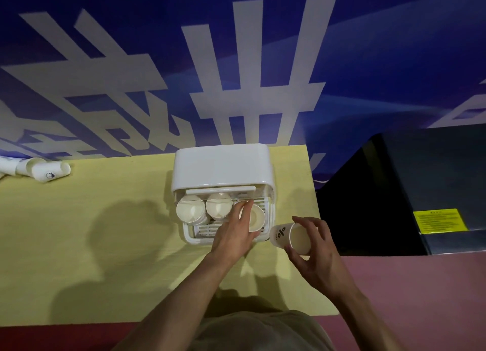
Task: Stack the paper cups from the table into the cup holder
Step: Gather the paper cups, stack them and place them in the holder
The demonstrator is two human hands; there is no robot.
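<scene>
The left hand (234,232) grips a white paper cup (256,217) inside the white plastic box-shaped cup holder (223,166). Just right of the holder, the right hand (315,253) pinches a second paper cup (290,239) printed "olo". The black cabinet's yellow label (439,221) is unreadable.

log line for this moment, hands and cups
left hand: placing cup in cup holder | right hand: holding printed cup beside holder | spare cups: lying far left on table

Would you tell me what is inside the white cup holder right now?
The cup holder holds three paper cups, mouths towards the camera; the left hand grips the rightmost. Its lid hides the rear.
</scene>
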